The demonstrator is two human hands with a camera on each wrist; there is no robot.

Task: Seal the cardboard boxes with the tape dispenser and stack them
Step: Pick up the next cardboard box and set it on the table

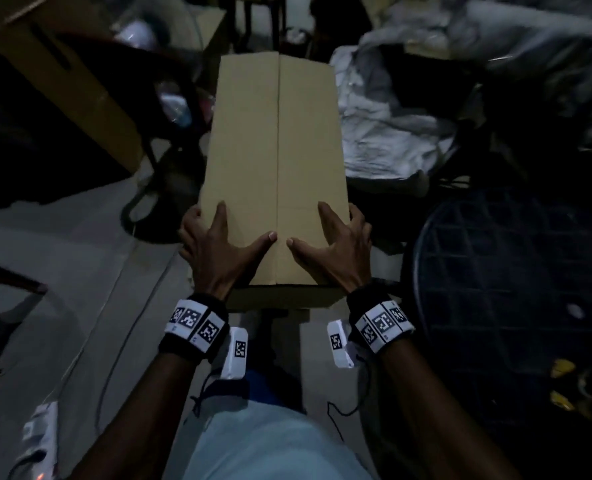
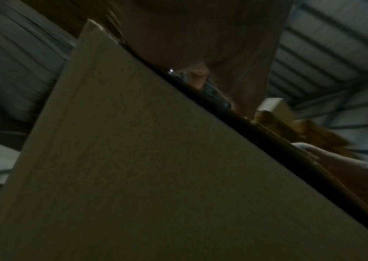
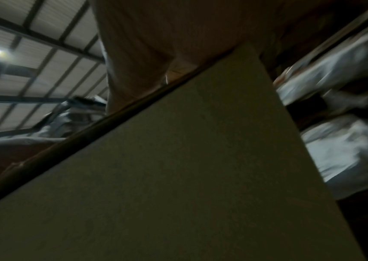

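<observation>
A long tan cardboard box (image 1: 277,150) lies lengthwise in front of me, its two top flaps folded down and meeting at a bare centre seam. My left hand (image 1: 214,244) holds the near left corner, thumb and forefinger flat on top, the other fingers curled over the side. At the near right corner my right hand (image 1: 336,244) mirrors this grip. Both thumb tips lie close to the seam. In the left wrist view the box wall (image 2: 133,167) fills the picture under the palm (image 2: 200,35). The right wrist view shows the box (image 3: 189,176) likewise. No tape dispenser is in view.
A big open carton (image 1: 62,81) stands at the far left, with a dark chair frame (image 1: 142,202) beside the box. Crumpled white sheeting (image 1: 384,133) is piled at the right. A dark latticed plastic seat (image 1: 495,271) sits near right. A power strip (image 1: 38,431) lies on the grey floor.
</observation>
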